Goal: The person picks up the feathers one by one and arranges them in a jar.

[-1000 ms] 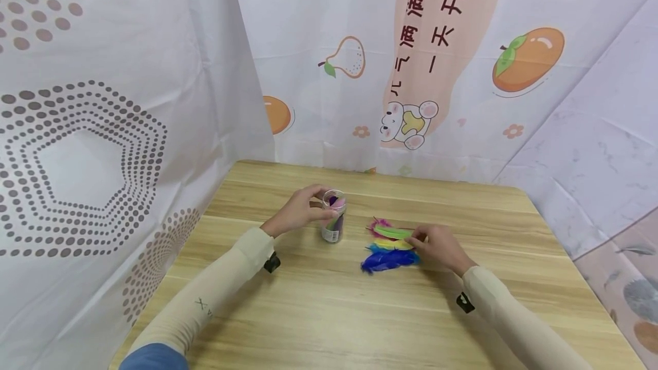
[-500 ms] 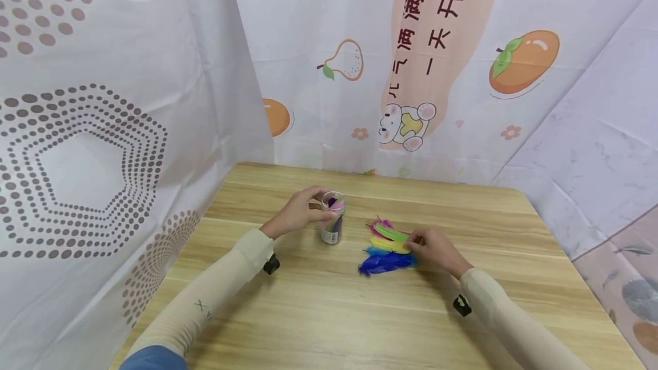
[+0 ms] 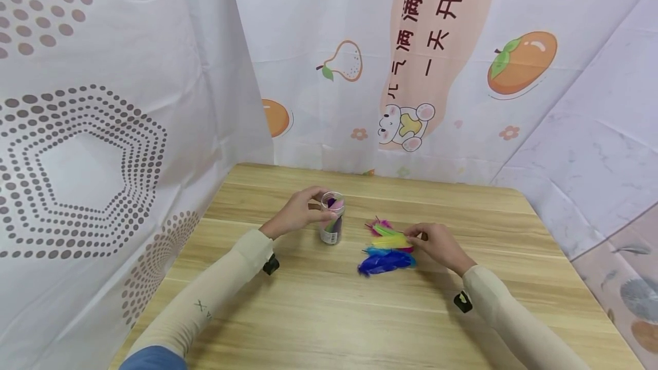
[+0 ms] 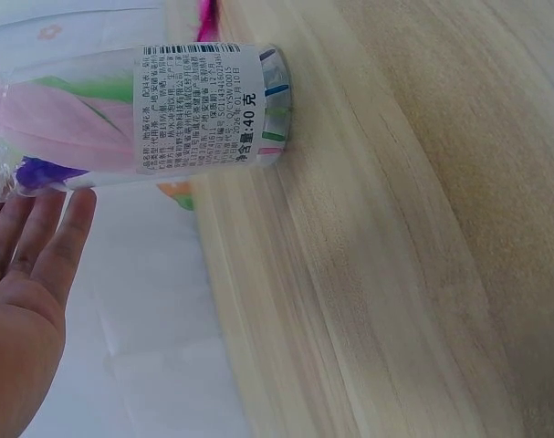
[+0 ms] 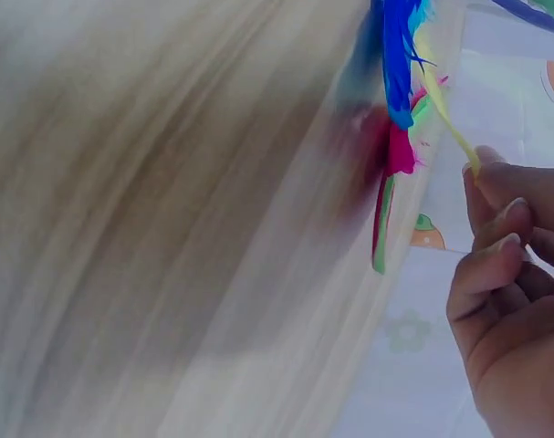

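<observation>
A clear plastic jar (image 3: 331, 234) stands uncapped on the wooden table, with pink, green and purple feathers inside. My left hand (image 3: 295, 213) holds it near the top, thumb on the near side and fingers behind. The left wrist view shows the jar's printed label (image 4: 199, 109) and a pink feather (image 4: 67, 128) through the wall. Between thumb and forefinger, my right hand (image 3: 438, 244) pinches the end of a yellow feather (image 5: 454, 132), raised off the pile in the right wrist view. Beneath it lie blue feathers (image 3: 386, 262), a green feather (image 3: 382, 230) and magenta feathers (image 5: 402, 153).
The wooden table (image 3: 329, 313) ends at a back edge against a printed white curtain (image 3: 308, 73). Another patterned curtain (image 3: 87, 159) hangs along the left side. The jar stands left of the feather pile, a short gap between them.
My right hand now has the yellow feather by its end, lifted over the others. The green feather has become partly covered by it. The left hand and jar stay put.
</observation>
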Demonstrator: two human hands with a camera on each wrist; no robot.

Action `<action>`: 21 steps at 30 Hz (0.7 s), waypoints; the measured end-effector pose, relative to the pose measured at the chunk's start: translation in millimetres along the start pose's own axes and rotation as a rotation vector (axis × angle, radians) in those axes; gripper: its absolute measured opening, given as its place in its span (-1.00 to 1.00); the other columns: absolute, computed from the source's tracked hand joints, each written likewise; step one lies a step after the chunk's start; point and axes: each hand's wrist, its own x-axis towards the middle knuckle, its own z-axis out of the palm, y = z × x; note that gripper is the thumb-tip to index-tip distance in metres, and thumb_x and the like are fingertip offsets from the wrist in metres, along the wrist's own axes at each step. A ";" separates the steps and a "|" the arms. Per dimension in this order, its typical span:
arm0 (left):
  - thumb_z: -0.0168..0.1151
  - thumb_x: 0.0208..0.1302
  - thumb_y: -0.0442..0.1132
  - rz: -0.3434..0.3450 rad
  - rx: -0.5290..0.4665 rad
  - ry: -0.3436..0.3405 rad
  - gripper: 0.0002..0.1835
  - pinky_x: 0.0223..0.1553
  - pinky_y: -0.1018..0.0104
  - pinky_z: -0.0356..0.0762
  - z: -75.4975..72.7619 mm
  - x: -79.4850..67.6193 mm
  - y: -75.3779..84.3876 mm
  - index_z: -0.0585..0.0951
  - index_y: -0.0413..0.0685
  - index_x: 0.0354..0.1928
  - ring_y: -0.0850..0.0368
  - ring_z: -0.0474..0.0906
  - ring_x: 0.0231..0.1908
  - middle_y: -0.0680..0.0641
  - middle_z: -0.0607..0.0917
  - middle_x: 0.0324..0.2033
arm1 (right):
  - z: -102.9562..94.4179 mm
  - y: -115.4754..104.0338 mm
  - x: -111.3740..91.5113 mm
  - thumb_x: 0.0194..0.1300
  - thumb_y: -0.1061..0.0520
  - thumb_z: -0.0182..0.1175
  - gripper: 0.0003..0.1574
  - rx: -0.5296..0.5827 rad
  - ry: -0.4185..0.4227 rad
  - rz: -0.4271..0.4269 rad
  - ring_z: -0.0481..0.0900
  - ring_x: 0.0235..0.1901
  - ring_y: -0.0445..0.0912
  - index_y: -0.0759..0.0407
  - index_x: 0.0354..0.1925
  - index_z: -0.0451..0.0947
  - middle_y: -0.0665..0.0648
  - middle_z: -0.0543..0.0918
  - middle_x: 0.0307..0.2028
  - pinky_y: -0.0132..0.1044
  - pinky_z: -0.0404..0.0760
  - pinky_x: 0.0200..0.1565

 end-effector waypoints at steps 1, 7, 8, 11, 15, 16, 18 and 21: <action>0.54 0.20 0.08 0.000 0.000 0.001 -0.38 0.21 0.14 0.58 -0.1 0.0 -0.2 0.57 0.14 0.26 0.12 0.55 0.09 0.01 0.62 0.06 | -0.3 0.1 0.3 0.38 0.23 0.35 -0.84 -0.011 -0.012 -0.008 0.52 -0.44 -0.19 0.12 -0.09 0.79 -0.02 0.77 -0.25 -0.30 0.52 -0.42; 0.53 0.20 0.08 0.004 0.001 -0.001 -0.40 0.21 0.16 0.58 -0.5 0.5 -1.6 0.58 0.14 0.25 0.13 0.55 0.07 0.03 0.64 0.04 | 3.2 2.4 2.1 0.35 0.34 0.34 -0.76 -0.064 -0.058 -0.026 0.58 -0.33 -0.18 0.21 -0.03 0.77 0.07 0.76 -0.20 -0.22 0.64 -0.29; 0.53 0.20 0.07 0.006 -0.001 -0.002 -0.40 0.21 0.14 0.58 -0.5 0.8 -1.9 0.58 0.14 0.25 0.12 0.55 0.07 0.03 0.64 0.04 | 3.7 2.5 2.0 0.34 0.36 0.34 -0.76 -0.066 -0.055 -0.025 0.58 -0.32 -0.16 0.24 -0.03 0.76 0.08 0.76 -0.21 -0.20 0.64 -0.28; 0.53 0.21 0.07 0.010 -0.008 -0.005 -0.40 0.22 0.12 0.57 -0.5 1.2 -1.9 0.58 0.13 0.25 0.11 0.55 0.06 0.02 0.64 0.03 | 4.2 2.0 1.5 0.34 0.37 0.33 -0.77 -0.076 -0.030 -0.023 0.62 -0.27 -0.08 0.30 -0.04 0.76 0.11 0.74 -0.23 -0.12 0.67 -0.24; 0.53 0.22 0.06 0.006 -0.017 -0.009 -0.41 0.22 0.11 0.58 -0.4 1.2 -0.1 0.58 0.11 0.24 0.10 0.56 0.06 0.02 0.64 0.03 | 2.1 -0.1 0.6 0.38 0.33 0.31 -0.85 -0.067 0.003 -0.012 0.60 -0.29 -0.06 0.29 -0.13 0.78 0.11 0.67 -0.27 -0.16 0.65 -0.28; 0.53 0.22 0.06 0.004 -0.017 -0.010 -0.41 0.22 0.12 0.58 -0.4 1.0 -0.1 0.58 0.11 0.24 0.10 0.56 0.06 0.02 0.64 0.03 | 2.0 -0.5 0.7 0.40 0.31 0.31 -0.87 -0.062 0.013 -0.007 0.57 -0.32 -0.08 0.27 -0.15 0.78 0.10 0.64 -0.28 -0.21 0.62 -0.32; 0.53 0.22 0.05 0.001 -0.018 -0.011 -0.42 0.22 0.13 0.57 -0.4 0.7 0.0 0.58 0.10 0.24 0.10 0.56 0.06 0.02 0.64 0.03 | 1.4 -1.1 0.6 0.41 0.26 0.32 -0.88 -0.053 0.029 -0.003 0.51 -0.38 -0.12 0.23 -0.17 0.78 0.08 0.61 -0.30 -0.27 0.56 -0.38; 0.53 0.22 0.06 -0.002 -0.012 -0.009 -0.42 0.22 0.18 0.57 -0.5 0.8 -0.1 0.58 0.12 0.24 0.12 0.56 0.06 0.04 0.64 0.03 | 0.9 -1.6 1.8 0.43 0.19 0.32 -0.88 -0.040 0.057 -0.002 0.45 -0.45 -0.15 0.19 -0.18 0.79 0.06 0.64 -0.28 -0.33 0.50 -0.45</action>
